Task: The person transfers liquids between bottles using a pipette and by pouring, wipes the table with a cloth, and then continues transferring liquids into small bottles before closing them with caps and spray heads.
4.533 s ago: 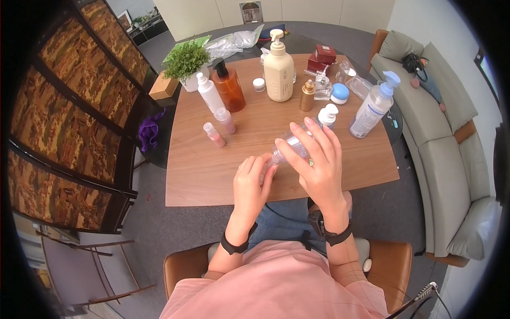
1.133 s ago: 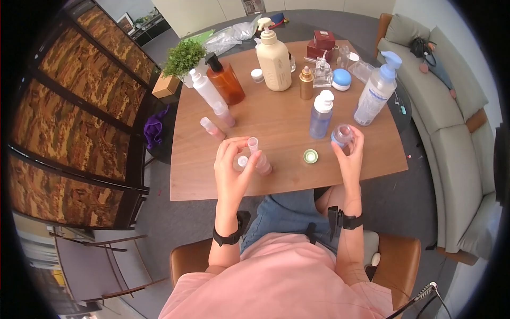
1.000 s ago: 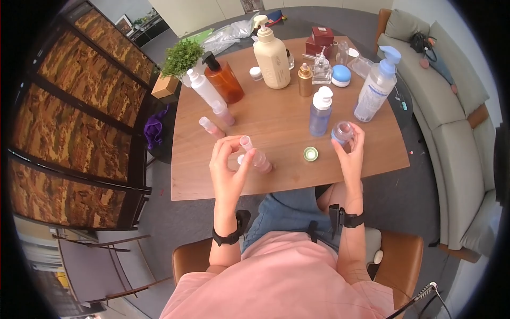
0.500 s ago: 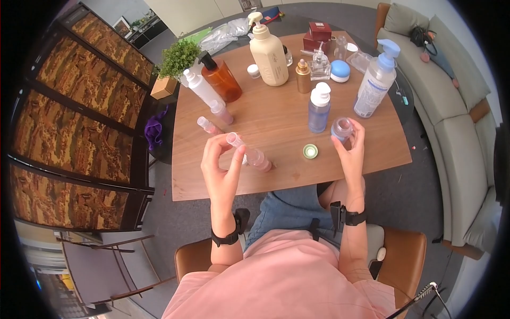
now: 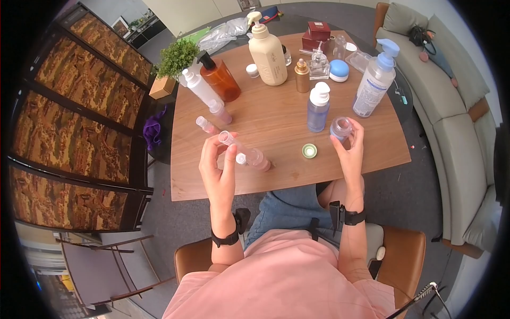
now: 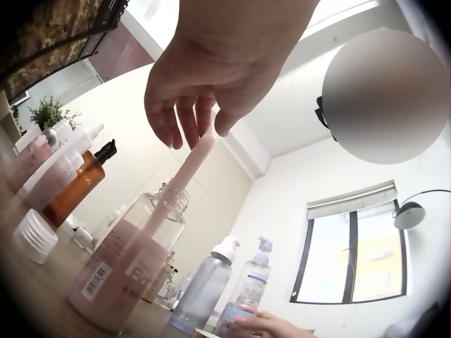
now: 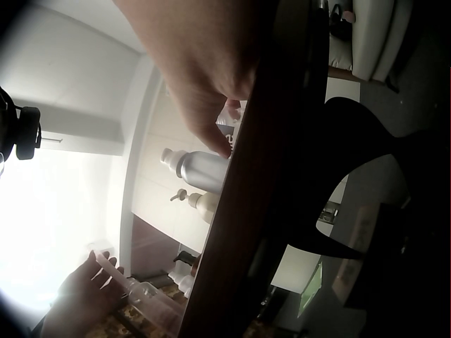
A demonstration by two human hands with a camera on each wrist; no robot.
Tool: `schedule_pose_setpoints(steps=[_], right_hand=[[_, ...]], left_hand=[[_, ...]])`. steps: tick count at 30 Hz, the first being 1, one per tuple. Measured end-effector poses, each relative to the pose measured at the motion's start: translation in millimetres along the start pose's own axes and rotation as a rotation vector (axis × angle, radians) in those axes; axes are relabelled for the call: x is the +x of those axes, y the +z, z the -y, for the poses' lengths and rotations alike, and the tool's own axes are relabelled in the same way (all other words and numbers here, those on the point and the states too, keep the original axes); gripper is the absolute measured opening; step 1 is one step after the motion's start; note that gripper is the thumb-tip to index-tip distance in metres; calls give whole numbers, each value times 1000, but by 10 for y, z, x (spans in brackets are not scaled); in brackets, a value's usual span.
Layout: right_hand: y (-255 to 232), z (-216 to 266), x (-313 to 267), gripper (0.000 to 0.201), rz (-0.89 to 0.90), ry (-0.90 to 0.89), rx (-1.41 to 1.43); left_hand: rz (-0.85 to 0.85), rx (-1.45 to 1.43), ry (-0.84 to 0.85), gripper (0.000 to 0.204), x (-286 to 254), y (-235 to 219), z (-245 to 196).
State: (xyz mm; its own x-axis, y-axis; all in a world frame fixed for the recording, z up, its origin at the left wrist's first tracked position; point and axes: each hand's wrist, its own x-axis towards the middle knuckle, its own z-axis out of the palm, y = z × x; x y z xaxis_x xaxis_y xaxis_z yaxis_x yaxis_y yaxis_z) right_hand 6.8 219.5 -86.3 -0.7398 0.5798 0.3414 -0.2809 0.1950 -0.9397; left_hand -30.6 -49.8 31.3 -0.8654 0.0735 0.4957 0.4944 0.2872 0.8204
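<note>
My left hand (image 5: 217,171) pinches the upper end of a long pale-pink tube (image 6: 189,163) between thumb and fingers. The tube leans left, its lower part inside the open neck of a clear bottle (image 6: 120,274) of pink liquid, which stands on the table and bears a printed label. A whitish ribbed cap (image 6: 35,236) lies beside this bottle. My right hand (image 5: 350,154) holds a small open clear jar (image 5: 340,127) with a bluish lower part, thumb on one side and fingers round the other. Left of the jar, a green-rimmed lid (image 5: 309,151) lies on the table.
Behind the jar stand a blue pump bottle (image 5: 317,109) and a tall clear pump bottle (image 5: 374,87). Two small pink bottles, white and amber bottles (image 5: 222,81) and a plant (image 5: 180,57) occupy the left. A cream pump bottle (image 5: 267,56) stands farther back.
Earlier both hands were at a clear bottle tilted over the table. Within the last second, my left hand has moved left, tilting the pink tube further. My right hand stays at the jar.
</note>
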Motion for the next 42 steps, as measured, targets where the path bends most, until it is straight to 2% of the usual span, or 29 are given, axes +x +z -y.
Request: schedule_pose_setpoints(steps=[34, 42], right_hand=[[9, -2, 3, 59, -7, 2, 8], [12, -7, -1, 59, -10, 9, 15]], left_hand=[[-21, -57, -9, 14, -19, 22, -28], [52, -4, -26, 19, -27, -8, -67]])
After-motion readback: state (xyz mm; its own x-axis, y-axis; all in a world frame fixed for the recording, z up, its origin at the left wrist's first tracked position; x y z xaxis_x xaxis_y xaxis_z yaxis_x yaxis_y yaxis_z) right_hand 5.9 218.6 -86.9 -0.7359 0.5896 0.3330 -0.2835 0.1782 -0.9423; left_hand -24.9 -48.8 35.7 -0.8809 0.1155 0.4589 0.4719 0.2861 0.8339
